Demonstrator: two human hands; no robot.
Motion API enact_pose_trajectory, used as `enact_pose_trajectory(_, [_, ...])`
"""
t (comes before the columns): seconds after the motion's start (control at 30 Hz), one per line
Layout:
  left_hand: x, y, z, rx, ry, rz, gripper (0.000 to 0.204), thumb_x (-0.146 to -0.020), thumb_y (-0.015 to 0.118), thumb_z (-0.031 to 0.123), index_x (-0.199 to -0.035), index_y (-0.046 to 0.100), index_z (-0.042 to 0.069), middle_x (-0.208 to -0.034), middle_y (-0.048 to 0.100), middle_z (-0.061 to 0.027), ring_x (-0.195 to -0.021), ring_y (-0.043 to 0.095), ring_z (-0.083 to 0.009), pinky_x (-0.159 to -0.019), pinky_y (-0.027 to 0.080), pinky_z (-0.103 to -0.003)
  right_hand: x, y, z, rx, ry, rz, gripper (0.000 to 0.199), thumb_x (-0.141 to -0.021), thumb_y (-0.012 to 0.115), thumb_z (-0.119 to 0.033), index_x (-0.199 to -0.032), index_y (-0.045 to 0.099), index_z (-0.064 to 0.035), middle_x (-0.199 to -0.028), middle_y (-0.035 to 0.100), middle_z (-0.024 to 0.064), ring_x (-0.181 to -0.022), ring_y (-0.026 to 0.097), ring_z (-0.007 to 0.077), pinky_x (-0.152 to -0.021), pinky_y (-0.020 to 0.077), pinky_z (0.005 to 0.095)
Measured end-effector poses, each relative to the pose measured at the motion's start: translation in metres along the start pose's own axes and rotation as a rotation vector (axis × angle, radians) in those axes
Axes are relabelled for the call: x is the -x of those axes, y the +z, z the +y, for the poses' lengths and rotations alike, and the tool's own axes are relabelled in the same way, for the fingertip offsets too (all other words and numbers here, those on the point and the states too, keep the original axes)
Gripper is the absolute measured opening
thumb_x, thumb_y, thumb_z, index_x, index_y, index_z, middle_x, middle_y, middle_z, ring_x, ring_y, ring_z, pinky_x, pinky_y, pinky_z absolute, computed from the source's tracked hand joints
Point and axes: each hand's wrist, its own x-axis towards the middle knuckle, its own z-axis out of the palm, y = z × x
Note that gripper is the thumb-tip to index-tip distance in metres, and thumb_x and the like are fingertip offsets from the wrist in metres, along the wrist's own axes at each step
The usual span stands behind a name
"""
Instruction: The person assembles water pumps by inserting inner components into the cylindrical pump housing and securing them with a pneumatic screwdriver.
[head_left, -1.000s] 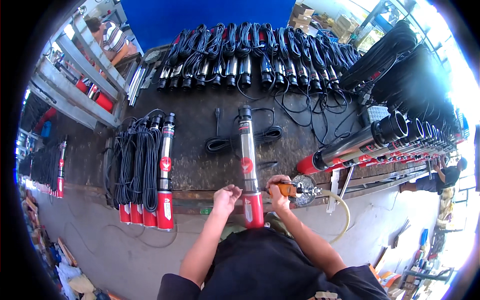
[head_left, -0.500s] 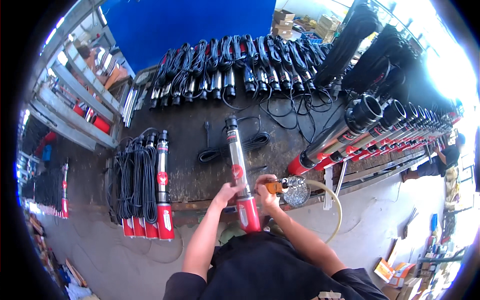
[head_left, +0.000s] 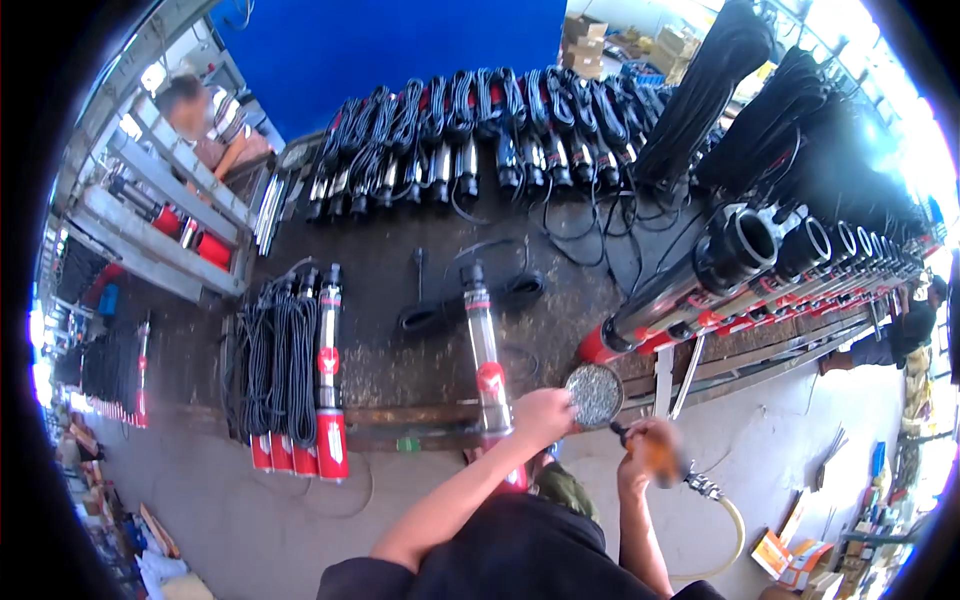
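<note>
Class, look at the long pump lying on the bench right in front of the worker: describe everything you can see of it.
The pump is a long slim cylinder, apparently polished metal, with a red band halfway along and a red end nearest the person. Its dark far end points away across the dark workbench, and a black coiled cable lies at that end. It lies flat, roughly lengthwise away from the person. The left hand rests over its near part; whether the fingers close round it cannot be told.
</note>
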Motion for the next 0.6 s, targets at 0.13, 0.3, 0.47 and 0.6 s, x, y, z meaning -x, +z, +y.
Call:
enact_pose_trajectory(0.13, [-0.044,0.104,-0.004,-0.312,0.162,-0.188,0.017,-0.084,0.063,0.016,-0.096,0.069,0.006,-0.077,0.071,-0.0169,-0.076,0.072,-0.0321,-0.063,0.057,-0.046,-0.005,0.002,-0.019,-0.01,0.053,0.032,0.022,-0.082,0.056,0.001,-0.102,0.051,-0.0047,-0.095,0.052,0.0079,-0.078,0.054,0.0157,-0.075,0.0457,0.0279])
enact_pose_trajectory(0.3, [-0.047,0.131,-0.005,-0.313,0.211,-0.129,0.011,-0.082,0.063,0.01,-0.079,0.073,0.007,-0.077,0.073,-0.0144,-0.072,0.074,-0.0294,-0.063,0.058,-0.041,-0.024,0.0,-0.035,0.008,-0.022,0.038,0.024,-0.079,0.054,0.004,-0.101,0.051,-0.0048,-0.094,0.051,0.0083,-0.078,0.054,0.0167,-0.078,0.0465,0.0308])
enact_pose_trajectory(0.47, [-0.043,0.138,-0.012,-0.323,0.177,-0.043,0.018,-0.088,0.057,0.013,-0.079,0.072,0.008,-0.075,0.072,-0.0131,-0.071,0.072,-0.0305,-0.062,0.056,-0.042,-0.031,0.008,-0.037,0.037,-0.051,0.036,0.023,-0.078,0.054,0.005,-0.099,0.052,-0.0039,-0.091,0.052,0.0089,-0.076,0.054,0.0179,-0.075,0.0469,0.031])
enact_pose_trajectory(0.6, [-0.047,0.126,-0.013,-0.264,0.197,-0.158,0.018,-0.088,0.056,0.013,-0.081,0.07,0.006,-0.078,0.073,-0.0156,-0.075,0.073,-0.0305,-0.062,0.057,-0.043,-0.033,0.018,-0.036,-0.001,-0.041,0.018,0.024,-0.078,0.053,0.006,-0.101,0.052,-0.0038,-0.093,0.052,0.0094,-0.077,0.055,0.0182,-0.075,0.0474,0.0313])
